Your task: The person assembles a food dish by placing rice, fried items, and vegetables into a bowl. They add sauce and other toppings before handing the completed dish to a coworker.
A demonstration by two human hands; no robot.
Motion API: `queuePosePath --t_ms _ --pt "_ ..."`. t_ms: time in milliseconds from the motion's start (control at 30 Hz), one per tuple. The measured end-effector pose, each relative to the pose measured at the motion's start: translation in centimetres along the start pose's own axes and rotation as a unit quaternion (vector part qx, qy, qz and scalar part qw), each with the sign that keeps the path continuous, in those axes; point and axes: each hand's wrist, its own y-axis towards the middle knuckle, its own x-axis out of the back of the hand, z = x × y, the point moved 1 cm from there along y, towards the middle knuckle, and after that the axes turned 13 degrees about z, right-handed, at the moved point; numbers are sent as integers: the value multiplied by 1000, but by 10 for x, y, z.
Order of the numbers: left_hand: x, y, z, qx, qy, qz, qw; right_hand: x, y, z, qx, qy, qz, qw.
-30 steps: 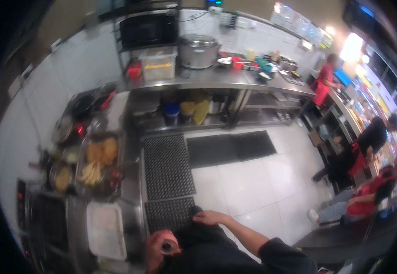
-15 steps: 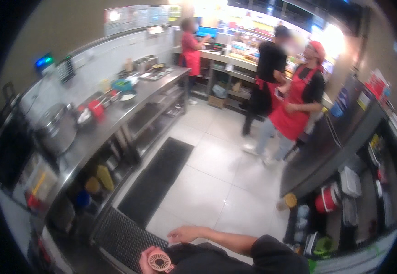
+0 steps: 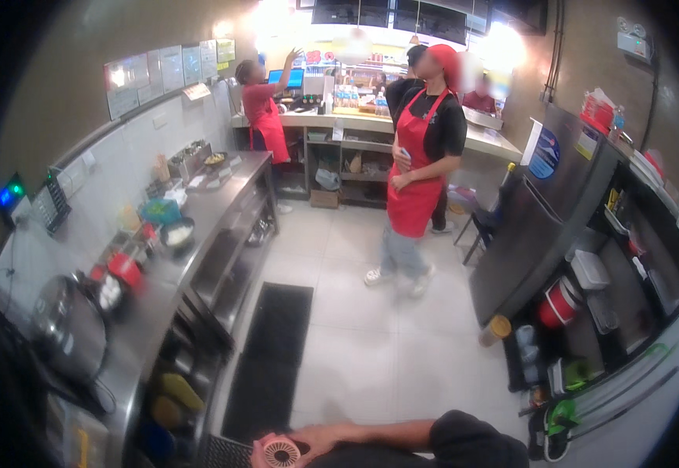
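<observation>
**Small pink fan held at your chest**

While you face down the kitchen aisle, the head view catches your hand (image 3: pixel 320 438) at the bottom edge, its fingers (image 3: pixel 308 452) seemingly wrapped around a small pink handheld fan (image 3: pixel 281 452); which hand it is cannot be told, and no second hand shows. You see the fan's round, slotted grille facing up, just before your dark sleeve (image 3: pixel 464 441). It looks like light, rigid plastic, smooth enough to slip, and the grille is probably the fragile part, so hold it by the body below the head. To your left runs the brushed-steel tabletop (image 3: pixel 222 210); black ribbed mats (image 3: pixel 273 359) lie on the pale tiled floor. A person in a red apron (image 3: pixel 416 187) stands well apart.
</observation>
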Motion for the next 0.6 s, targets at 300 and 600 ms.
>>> queuePosePath --t_ms 300,600 --pt "93 87 -56 -31 23 53 998 83 98 34 -100 -129 -47 985" --pt "139 141 -91 -6 -16 -40 999 149 189 -7 -118 -209 50 970"
